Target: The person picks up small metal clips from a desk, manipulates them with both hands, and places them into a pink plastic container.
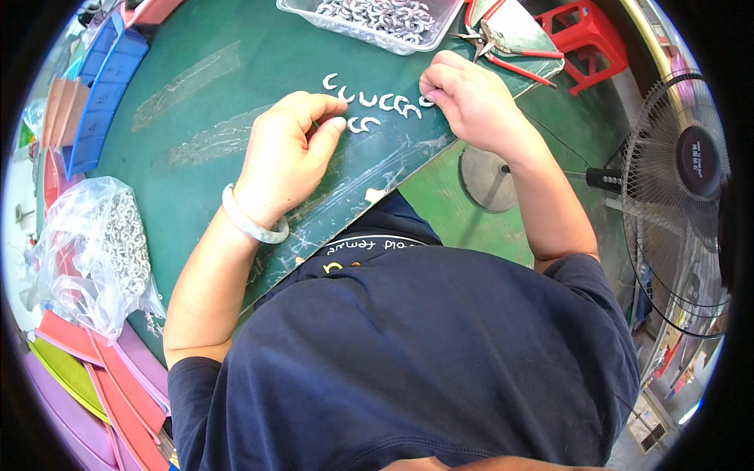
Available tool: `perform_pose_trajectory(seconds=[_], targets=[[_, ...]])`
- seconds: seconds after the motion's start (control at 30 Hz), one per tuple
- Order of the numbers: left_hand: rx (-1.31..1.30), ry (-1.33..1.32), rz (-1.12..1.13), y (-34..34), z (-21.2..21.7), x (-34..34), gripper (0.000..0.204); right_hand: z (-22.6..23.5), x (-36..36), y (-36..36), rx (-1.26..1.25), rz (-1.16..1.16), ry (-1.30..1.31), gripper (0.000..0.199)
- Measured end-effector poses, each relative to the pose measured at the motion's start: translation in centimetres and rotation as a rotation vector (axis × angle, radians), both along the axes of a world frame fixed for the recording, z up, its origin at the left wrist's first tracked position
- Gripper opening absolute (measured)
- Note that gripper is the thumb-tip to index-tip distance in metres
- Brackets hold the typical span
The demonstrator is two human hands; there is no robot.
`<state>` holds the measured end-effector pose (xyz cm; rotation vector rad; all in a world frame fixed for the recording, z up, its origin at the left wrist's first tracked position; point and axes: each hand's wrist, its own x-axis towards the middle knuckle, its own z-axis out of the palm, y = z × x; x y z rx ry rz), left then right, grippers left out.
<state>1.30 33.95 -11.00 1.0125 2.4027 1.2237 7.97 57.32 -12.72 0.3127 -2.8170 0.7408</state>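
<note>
Laying out small white C-shaped open links [375, 102] on the dark green surface [196, 94], the left hand [287, 153] and right hand [463, 98] both pinch closed on links, which seems to call next for a careful, aligned set-down.

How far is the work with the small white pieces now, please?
Done: about eight white C-shaped clips lie out on the green table. In hand: the left hand and right hand are both at the row. Left: the clear tray and plastic bag hold many more.
</note>
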Motion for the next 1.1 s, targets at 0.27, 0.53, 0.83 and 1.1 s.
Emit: perform_pose_trajectory(seconds=[0.27, 0.53, 0.83, 1.1], targets=[[0.194, -0.729, 0.019, 2.4, 0.3, 2.1, 0.018, -0.7, 0.1, -1.9, -0.298, -0.023, 0.143, 0.007], [0.478, -0.972, 0.146, 2.7, -1.0, 3.0, 0.015, -1.1, 0.6, -5.6, -0.473, -0.020, 0.354, 0.010], [0.606, -1.172, 0.126, 1.7, -1.4, 2.4, 0.015, -0.9, 1.0, -6.6, -0.597, -0.060, 0.323, 0.013], [0.645, -1.314, 0.093, 1.2, -1.5, 1.8, 0.014, -1.2, 0.9, -5.7, -0.639, -0.083, 0.283, 0.013]])
